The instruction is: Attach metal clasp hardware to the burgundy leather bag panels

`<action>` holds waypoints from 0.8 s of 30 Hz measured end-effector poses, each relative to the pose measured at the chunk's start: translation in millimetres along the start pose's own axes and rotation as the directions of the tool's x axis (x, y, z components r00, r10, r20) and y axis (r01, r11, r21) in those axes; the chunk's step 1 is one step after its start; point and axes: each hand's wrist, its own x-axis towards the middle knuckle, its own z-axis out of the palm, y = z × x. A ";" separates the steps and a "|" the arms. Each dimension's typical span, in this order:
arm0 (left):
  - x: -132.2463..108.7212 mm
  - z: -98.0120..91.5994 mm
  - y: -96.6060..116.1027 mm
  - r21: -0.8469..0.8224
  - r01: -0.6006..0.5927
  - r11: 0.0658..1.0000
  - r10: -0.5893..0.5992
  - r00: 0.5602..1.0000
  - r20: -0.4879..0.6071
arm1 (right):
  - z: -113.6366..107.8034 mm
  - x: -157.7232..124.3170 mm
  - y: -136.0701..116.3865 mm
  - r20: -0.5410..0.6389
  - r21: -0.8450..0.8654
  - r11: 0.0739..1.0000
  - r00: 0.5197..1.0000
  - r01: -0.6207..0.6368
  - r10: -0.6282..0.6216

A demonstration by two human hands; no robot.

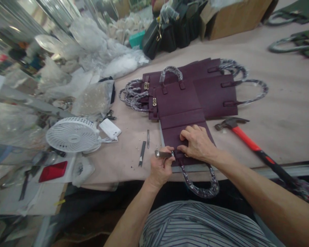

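My left hand [161, 168] is closed round a short metal rod-like tool [162, 154], whose far end is near the edge of a dark purple leather bag panel [181, 132]. Beside it my right hand [198, 142] rests on the same panel, fingers bent and pressed against the leather near the handle base. The panel's plastic-wrapped handle [203, 192] hangs over the table's front edge. Just left of the panel lie a thin metal rod [148, 139] and a flat dark metal strip [142, 153], with tiny bits around them.
More purple bag pieces [217, 96] with wrapped handles are stacked behind. A claw hammer [254, 144] lies at right. At left are a white fan [73, 135], a white power bank [110, 129] and a red phone [53, 171]. Black bags [170, 34] and a cardboard box [237, 19] stand at the back.
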 end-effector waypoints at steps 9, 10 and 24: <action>4.6 -6.7 -0.5 -0.153 0.067 0.986 -0.057 0.996 0.069 | -38.3 -42.3 46.9 -0.147 0.363 0.902 0.942 -0.232 0.302; 4.8 -6.8 0.4 -0.154 0.058 0.986 -0.048 0.997 0.066 | -42.5 -52.0 52.7 -0.181 0.349 0.897 0.920 -0.271 0.348; 12.7 -6.6 7.8 0.030 -0.053 0.998 0.049 0.991 0.124 | -23.9 -142.3 116.8 -0.384 -0.216 0.843 0.836 -0.493 0.391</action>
